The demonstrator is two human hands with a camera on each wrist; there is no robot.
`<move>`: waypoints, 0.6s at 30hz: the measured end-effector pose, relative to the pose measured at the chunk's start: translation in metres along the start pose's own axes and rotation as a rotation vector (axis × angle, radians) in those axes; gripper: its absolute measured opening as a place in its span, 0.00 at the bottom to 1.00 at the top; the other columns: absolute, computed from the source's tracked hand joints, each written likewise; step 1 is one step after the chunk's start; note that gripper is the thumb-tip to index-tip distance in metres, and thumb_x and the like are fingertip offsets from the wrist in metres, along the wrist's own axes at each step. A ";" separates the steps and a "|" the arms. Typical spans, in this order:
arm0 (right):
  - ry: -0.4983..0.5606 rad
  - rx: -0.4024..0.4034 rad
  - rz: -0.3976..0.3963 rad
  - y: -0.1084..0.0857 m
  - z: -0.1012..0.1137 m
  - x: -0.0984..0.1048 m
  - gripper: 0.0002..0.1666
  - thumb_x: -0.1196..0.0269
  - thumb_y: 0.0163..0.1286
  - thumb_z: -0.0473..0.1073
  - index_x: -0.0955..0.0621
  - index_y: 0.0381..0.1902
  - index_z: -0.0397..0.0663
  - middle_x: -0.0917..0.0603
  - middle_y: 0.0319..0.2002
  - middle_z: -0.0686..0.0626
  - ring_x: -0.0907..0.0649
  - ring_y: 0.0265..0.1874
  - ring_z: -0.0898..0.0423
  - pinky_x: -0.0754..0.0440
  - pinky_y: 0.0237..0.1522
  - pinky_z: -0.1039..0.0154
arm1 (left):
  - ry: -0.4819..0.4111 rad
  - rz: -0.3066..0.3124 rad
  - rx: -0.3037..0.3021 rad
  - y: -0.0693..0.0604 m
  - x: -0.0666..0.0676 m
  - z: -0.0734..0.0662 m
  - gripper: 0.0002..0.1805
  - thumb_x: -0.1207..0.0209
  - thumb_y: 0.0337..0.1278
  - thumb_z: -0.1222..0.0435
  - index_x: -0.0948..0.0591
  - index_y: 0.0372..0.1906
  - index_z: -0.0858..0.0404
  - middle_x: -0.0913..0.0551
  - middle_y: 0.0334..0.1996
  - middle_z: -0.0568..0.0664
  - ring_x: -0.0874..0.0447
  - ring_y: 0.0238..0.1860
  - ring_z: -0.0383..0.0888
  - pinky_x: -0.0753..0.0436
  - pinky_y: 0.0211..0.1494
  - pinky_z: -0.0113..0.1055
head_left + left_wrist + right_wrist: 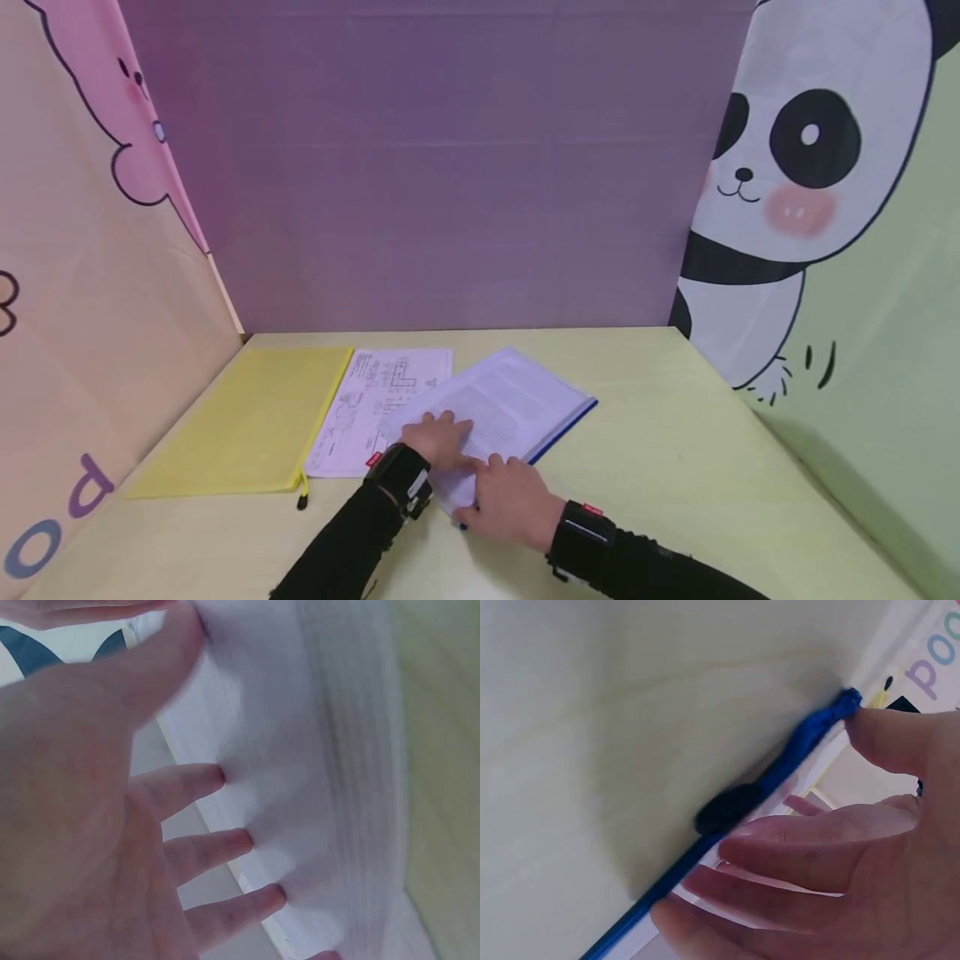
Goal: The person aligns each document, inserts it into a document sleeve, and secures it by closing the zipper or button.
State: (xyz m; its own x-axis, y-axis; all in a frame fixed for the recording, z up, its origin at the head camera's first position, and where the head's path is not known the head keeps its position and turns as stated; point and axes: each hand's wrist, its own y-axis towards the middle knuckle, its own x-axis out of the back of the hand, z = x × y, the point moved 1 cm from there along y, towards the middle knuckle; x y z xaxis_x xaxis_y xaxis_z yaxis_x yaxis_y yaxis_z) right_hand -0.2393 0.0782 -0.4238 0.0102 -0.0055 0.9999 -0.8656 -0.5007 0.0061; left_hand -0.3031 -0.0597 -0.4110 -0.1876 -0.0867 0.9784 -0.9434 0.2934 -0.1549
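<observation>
A clear zip document pouch [517, 387] with a blue zip edge lies slanted on the table, printed papers showing in it. My left hand [437, 440] presses on its left part, fingers extended; in the left wrist view the fingertips [274, 895] touch the white surface [277, 697] near a thick layered edge. My right hand [513, 504] is at the pouch's near corner. In the right wrist view its spread fingers lie along the blue zip [806, 742], thumb at the zip's end. A black zip pull [727, 808] hangs beside the fingers.
A yellow zip folder [240, 421] lies at the left of the table [712, 467], its black-tipped pull toward me. Between it and the pouch lies a printed sheet with drawings [352, 425], partly under the pouch. A purple wall panel [465, 167] stands behind.
</observation>
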 end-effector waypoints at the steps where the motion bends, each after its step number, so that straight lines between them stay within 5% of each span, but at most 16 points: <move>1: 0.011 -0.014 0.018 0.000 -0.001 0.001 0.42 0.38 0.65 0.72 0.15 0.49 0.37 0.20 0.35 0.45 0.22 0.33 0.50 0.20 0.36 0.55 | 0.012 -0.001 0.001 0.000 0.000 0.000 0.41 0.39 0.59 0.36 0.28 0.73 0.50 0.28 0.69 0.55 0.31 0.68 0.61 0.24 0.58 0.61; 5: 0.038 -0.073 0.064 0.000 -0.009 0.002 0.45 0.38 0.65 0.73 0.17 0.49 0.33 0.21 0.36 0.43 0.22 0.35 0.48 0.19 0.37 0.53 | 0.028 -0.018 0.018 0.000 0.002 -0.001 0.34 0.39 0.65 0.43 0.22 0.67 0.59 0.24 0.64 0.58 0.28 0.63 0.58 0.21 0.57 0.57; 10: 0.002 -0.107 0.023 -0.002 -0.023 -0.001 0.45 0.40 0.67 0.72 0.19 0.47 0.29 0.23 0.36 0.41 0.23 0.35 0.47 0.20 0.38 0.51 | -0.018 -0.049 0.012 0.002 0.000 0.004 0.26 0.39 0.67 0.49 0.17 0.58 0.65 0.21 0.50 0.59 0.30 0.54 0.56 0.24 0.59 0.52; 14: 0.014 -0.156 0.014 -0.002 -0.036 0.001 0.44 0.39 0.67 0.70 0.18 0.43 0.27 0.22 0.38 0.37 0.23 0.38 0.44 0.18 0.40 0.47 | -0.042 -0.067 -0.057 0.002 -0.004 0.010 0.26 0.37 0.65 0.51 0.18 0.62 0.60 0.22 0.56 0.60 0.32 0.64 0.61 0.31 0.69 0.55; 18: 0.066 -0.230 0.062 -0.002 -0.052 0.008 0.42 0.37 0.68 0.68 0.17 0.43 0.26 0.21 0.43 0.31 0.21 0.42 0.39 0.17 0.44 0.42 | -0.103 -0.021 -0.128 0.002 -0.006 0.011 0.31 0.34 0.62 0.50 0.22 0.67 0.57 0.25 0.64 0.61 0.34 0.70 0.62 0.33 0.72 0.57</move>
State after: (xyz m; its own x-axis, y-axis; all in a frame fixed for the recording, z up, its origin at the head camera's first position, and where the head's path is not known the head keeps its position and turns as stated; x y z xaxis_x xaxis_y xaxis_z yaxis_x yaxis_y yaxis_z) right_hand -0.2640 0.1242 -0.4154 -0.0729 0.0299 0.9969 -0.9547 -0.2913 -0.0610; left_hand -0.3070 -0.0687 -0.4190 -0.2018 -0.1889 0.9610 -0.9059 0.4089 -0.1099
